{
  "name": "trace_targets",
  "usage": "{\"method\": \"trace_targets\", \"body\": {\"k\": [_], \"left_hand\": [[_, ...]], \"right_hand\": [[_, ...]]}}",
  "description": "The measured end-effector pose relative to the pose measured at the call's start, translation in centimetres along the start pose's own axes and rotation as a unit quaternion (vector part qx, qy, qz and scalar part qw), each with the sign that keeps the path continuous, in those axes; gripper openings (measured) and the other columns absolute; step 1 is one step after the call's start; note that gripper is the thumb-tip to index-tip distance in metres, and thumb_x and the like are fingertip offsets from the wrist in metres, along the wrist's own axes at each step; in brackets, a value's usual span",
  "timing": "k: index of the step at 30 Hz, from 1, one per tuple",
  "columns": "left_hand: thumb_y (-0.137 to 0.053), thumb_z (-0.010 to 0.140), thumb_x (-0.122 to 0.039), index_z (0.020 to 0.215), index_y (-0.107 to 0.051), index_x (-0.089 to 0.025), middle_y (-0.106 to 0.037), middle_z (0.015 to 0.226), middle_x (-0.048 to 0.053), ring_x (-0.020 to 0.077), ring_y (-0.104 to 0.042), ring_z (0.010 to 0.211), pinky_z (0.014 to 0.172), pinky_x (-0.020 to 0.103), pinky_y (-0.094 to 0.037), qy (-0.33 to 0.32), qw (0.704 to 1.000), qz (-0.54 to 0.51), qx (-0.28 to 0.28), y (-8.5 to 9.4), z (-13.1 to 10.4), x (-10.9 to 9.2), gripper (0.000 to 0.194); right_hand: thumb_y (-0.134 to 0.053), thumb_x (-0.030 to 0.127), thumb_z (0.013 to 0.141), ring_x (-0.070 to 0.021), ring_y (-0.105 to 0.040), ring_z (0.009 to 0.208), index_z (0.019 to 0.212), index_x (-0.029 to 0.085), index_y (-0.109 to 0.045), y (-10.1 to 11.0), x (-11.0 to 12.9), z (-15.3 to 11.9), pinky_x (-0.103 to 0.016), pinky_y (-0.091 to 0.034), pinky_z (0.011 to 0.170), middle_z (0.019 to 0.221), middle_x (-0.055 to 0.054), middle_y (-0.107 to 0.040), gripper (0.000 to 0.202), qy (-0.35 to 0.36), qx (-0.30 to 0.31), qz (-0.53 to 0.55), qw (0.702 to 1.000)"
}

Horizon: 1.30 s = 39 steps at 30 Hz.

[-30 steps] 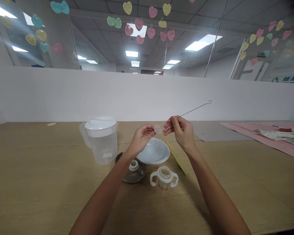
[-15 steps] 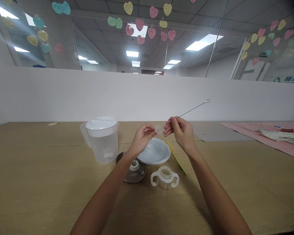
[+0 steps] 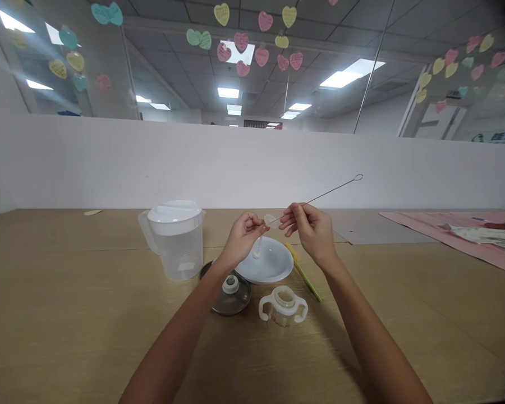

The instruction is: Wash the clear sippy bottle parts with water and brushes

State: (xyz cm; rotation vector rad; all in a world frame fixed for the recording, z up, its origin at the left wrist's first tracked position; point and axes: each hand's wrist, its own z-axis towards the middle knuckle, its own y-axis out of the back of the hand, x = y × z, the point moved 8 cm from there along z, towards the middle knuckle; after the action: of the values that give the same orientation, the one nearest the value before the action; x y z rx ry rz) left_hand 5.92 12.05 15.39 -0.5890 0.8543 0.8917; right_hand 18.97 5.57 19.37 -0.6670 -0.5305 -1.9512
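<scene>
My left hand (image 3: 242, 240) pinches a small translucent straw top (image 3: 271, 220) by its edge. A thin tube with a white weighted end (image 3: 256, 252) dangles beneath it, over the white bowl (image 3: 274, 266). Between the fingers of my right hand (image 3: 313, 229) is a thin wire straw brush (image 3: 333, 191), its looped end up to the right. The brush's other end meets the straw top; how deep it goes I cannot tell. Below the hands stands a two-handled baby bottle (image 3: 283, 308) with its mouth uncovered.
A lidded clear pitcher (image 3: 179, 249) stands left of the bowl. A dark round dish (image 3: 232, 304) carries a white ring (image 3: 230, 284), partly behind my left forearm. A yellow-green brush (image 3: 306, 278) lies right of the bowl. Pink cloth (image 3: 404, 220) spreads at far right.
The straw top has tilted slightly in my left fingers, and its weighted end hangs a little lower. The wire's looped end has dipped slightly.
</scene>
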Motion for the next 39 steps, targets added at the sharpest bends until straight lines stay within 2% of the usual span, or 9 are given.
{"method": "trace_targets", "body": {"k": [7,12,15,18,21,26,33,36,39], "left_hand": [[-0.065,0.068,-0.024,0.071,-0.041,-0.017,-0.054,0.073,-0.003,0.0085,-0.053,0.072,0.069,0.021,-0.040,-0.014,1.000,0.018,0.005,0.0,0.1,-0.2,0.026],[-0.062,0.069,-0.021,0.070,-0.043,-0.016,-0.053,0.073,-0.003,0.0085,-0.053,0.071,0.068,0.021,-0.040,-0.016,0.997,0.072,0.019,0.1,0.0,-0.4,0.020],[-0.062,0.069,-0.022,0.070,-0.044,-0.016,-0.053,0.073,-0.002,0.0090,-0.053,0.071,0.069,0.022,-0.040,-0.007,0.995,0.098,0.032,0.1,0.0,-0.1,0.019],[-0.063,0.069,-0.023,0.071,-0.046,-0.016,-0.053,0.073,-0.001,0.0095,-0.053,0.070,0.068,0.022,-0.041,0.003,0.993,0.111,0.051,-0.1,-0.1,0.3,0.019],[-0.062,0.070,-0.023,0.071,-0.046,-0.016,-0.053,0.072,-0.001,0.0098,-0.052,0.070,0.068,0.022,-0.041,-0.001,0.990,0.125,0.064,-0.6,-0.3,0.1,0.018],[-0.061,0.071,-0.025,0.070,-0.042,-0.017,-0.049,0.073,-0.002,0.0091,-0.050,0.069,0.066,0.020,-0.040,-0.033,0.994,0.105,0.022,-0.6,-0.5,-1.2,0.021],[-0.060,0.074,-0.030,0.069,-0.040,-0.018,-0.046,0.071,-0.002,0.0092,-0.047,0.069,0.069,0.021,-0.040,-0.084,0.992,0.094,0.020,-0.7,-0.6,-2.6,0.024],[-0.059,0.076,-0.030,0.070,-0.039,-0.018,-0.048,0.073,-0.002,0.0094,-0.049,0.071,0.071,0.022,-0.041,-0.096,0.991,0.093,0.029,-0.7,-0.5,-2.7,0.024],[-0.060,0.075,-0.028,0.070,-0.039,-0.018,-0.051,0.075,-0.001,0.0102,-0.052,0.073,0.070,0.023,-0.042,-0.085,0.991,0.096,0.040,-0.8,-0.5,-2.5,0.024]], "right_hand": [[-0.041,0.047,0.085,-0.0076,-0.045,0.044,0.072,0.016,-0.064,-0.2,1.7,-0.4,-0.020,-0.036,0.045,0.051,0.001,-0.054,0.041,0.075,-0.007,-0.177,0.981],[-0.045,0.050,0.081,-0.0086,-0.043,0.045,0.079,0.016,-0.064,0.2,1.4,0.0,-0.020,-0.032,0.044,0.048,0.004,-0.046,0.040,0.024,0.018,-0.095,0.995],[-0.042,0.054,0.081,-0.0079,-0.039,0.043,0.079,0.016,-0.062,2.4,2.0,0.1,-0.020,-0.030,0.041,0.047,0.004,-0.041,0.044,0.016,-0.072,-0.009,0.997],[-0.038,0.058,0.082,-0.0067,-0.034,0.039,0.066,0.017,-0.056,4.4,2.9,-0.4,-0.020,-0.026,0.038,0.045,0.004,-0.037,0.048,0.028,-0.173,0.013,0.984],[-0.038,0.059,0.082,-0.0061,-0.033,0.038,0.059,0.018,-0.049,4.7,3.3,-0.7,-0.019,-0.026,0.037,0.044,0.004,-0.038,0.048,0.032,-0.199,-0.004,0.979],[-0.037,0.060,0.082,-0.0055,-0.030,0.035,0.058,0.019,-0.045,2.7,1.6,-0.5,-0.019,-0.022,0.034,0.042,0.006,-0.035,0.048,-0.013,-0.144,0.033,0.989],[-0.037,0.059,0.082,-0.0065,-0.034,0.040,0.063,0.016,-0.053,-2.7,-0.4,-1.5,-0.020,-0.028,0.040,0.044,0.006,-0.035,0.049,-0.040,0.001,0.059,0.997],[-0.039,0.059,0.081,-0.0068,-0.033,0.041,0.064,0.016,-0.055,-3.4,-0.5,-1.6,-0.021,-0.028,0.041,0.045,0.006,-0.034,0.049,-0.039,0.025,0.073,0.996],[-0.041,0.058,0.080,-0.0069,-0.034,0.041,0.062,0.016,-0.055,-2.5,0.1,-1.3,-0.021,-0.027,0.041,0.045,0.005,-0.035,0.048,-0.042,0.019,0.076,0.996]]}}
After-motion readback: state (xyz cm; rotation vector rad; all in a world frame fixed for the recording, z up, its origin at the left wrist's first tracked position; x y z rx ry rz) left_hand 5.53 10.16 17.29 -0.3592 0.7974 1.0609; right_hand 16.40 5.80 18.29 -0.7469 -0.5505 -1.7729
